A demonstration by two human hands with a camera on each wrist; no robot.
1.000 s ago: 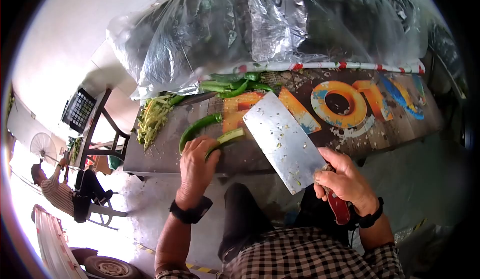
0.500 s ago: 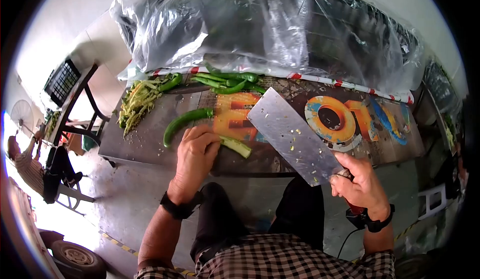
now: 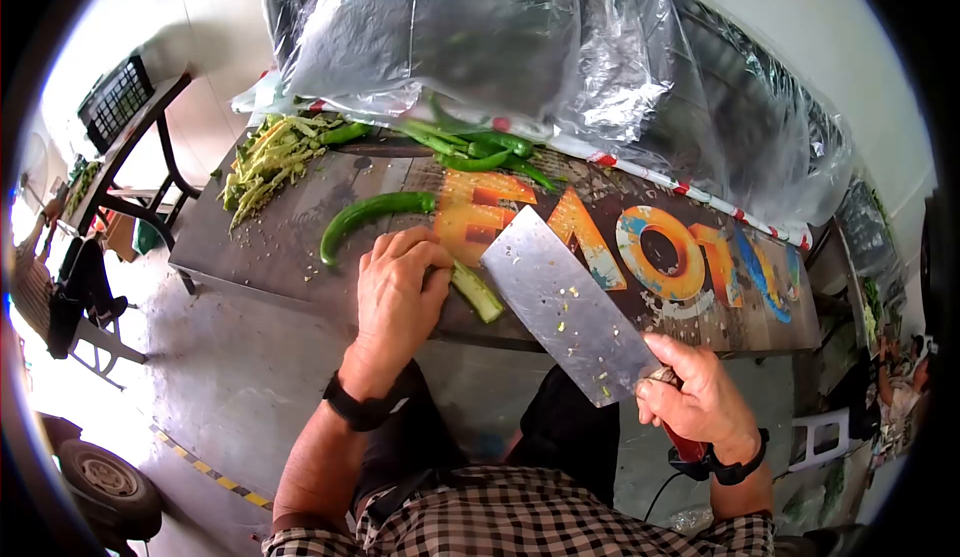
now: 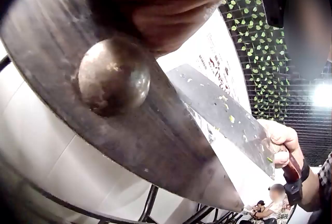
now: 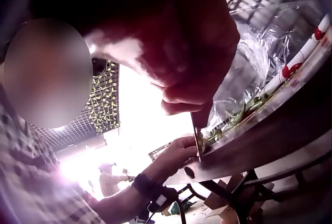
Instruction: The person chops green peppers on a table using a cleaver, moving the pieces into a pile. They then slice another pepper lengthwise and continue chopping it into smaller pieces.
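Note:
My right hand [image 3: 697,393] grips the red handle of a broad cleaver [image 3: 570,307], its flat blade held tilted over the table's near edge with green bits stuck to it. On the wooden table my left hand [image 3: 400,292] holds a cut green chili pepper [image 3: 474,291] under curled fingers. The pepper's pale inside faces up, and its cut end points toward the blade, a small gap away; the hand hides its other end. A whole curved green pepper [image 3: 375,219] lies just beyond the left hand. The left wrist view also shows the cleaver blade [image 4: 220,112].
Several whole green peppers [image 3: 480,157] lie at the back of the table [image 3: 250,267]. A heap of pale green strips [image 3: 265,167] sits at the back left. Clear plastic sheeting [image 3: 480,37] covers dark things behind. Another person sits at far left near a black crate [image 3: 115,102].
The cut pepper under my left hand has swung so its pale end points toward the near table edge. The head view has shifted; the cleaver stays in my right hand at a similar tilt.

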